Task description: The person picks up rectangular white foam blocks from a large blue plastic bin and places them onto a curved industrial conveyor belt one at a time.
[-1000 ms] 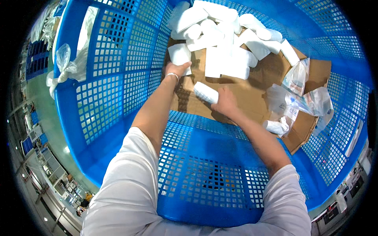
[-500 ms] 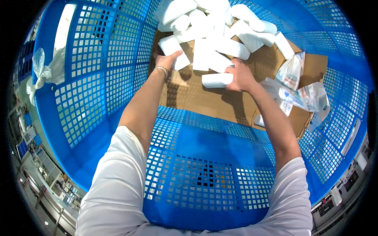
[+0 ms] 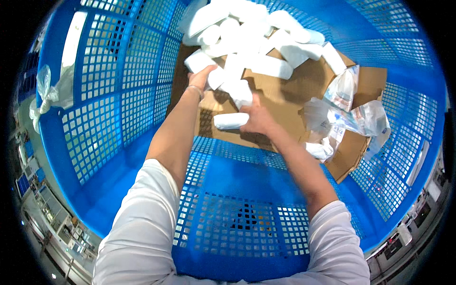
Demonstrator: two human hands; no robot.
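In the bottom of a deep blue basket, my left hand (image 3: 202, 80) is closed on a white roll (image 3: 201, 61) at the near left of a bright heap. My right hand (image 3: 257, 118) grips another white roll (image 3: 230, 121), which lies sideways over the cardboard, nearer to me than the heap. A further white roll (image 3: 241, 93) stands against the fingers of that hand; whether they hold it too I cannot tell. Behind both hands the pile of white rolls (image 3: 270, 66) is glaring, so single outlines blur together. The fingertips of both hands are partly hidden.
Flattened brown cardboard (image 3: 297, 102) lines the basket floor. Crumpled clear plastic bags (image 3: 368, 116) lie on its right side, with a small white bundle (image 3: 319, 149) nearby. Perforated walls of the blue basket (image 3: 147, 78) rise all round. A knotted plastic bag (image 3: 50, 92) hangs on the left wall.
My right hand has moved left and toward me with its white roll. Another roll now stands by its fingers, closer to my left hand. My left hand has shifted only slightly.
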